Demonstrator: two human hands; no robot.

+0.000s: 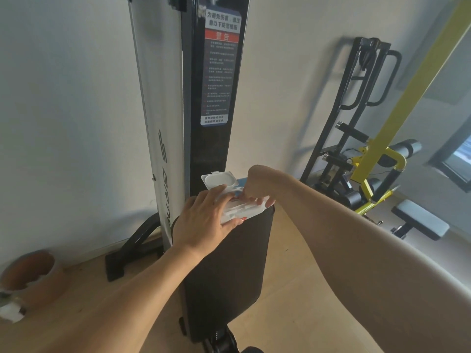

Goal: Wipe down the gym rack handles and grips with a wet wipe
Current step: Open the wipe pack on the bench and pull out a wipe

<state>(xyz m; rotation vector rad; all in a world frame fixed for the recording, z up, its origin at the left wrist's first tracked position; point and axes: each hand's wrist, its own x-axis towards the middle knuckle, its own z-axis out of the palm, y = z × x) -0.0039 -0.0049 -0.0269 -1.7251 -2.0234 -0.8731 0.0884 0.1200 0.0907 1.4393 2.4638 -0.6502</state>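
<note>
A white pack of wet wipes (243,211) lies at the far end of a black padded bench (224,271), its flip lid (220,180) standing open. My left hand (204,220) lies over the pack's near side with its fingers spread on it, holding it down. My right hand (257,189) reaches in from the right, fingers curled down at the pack's opening; whether they pinch a wipe is hidden. The black rack with curved handles (367,80) leans on the wall at the back right.
A tall black machine column (216,98) with a warning label stands just behind the bench. A yellow-framed machine (377,159) and a small grey-padded bench (420,220) are at the right. A brown round bin (30,276) sits on the wooden floor at the left.
</note>
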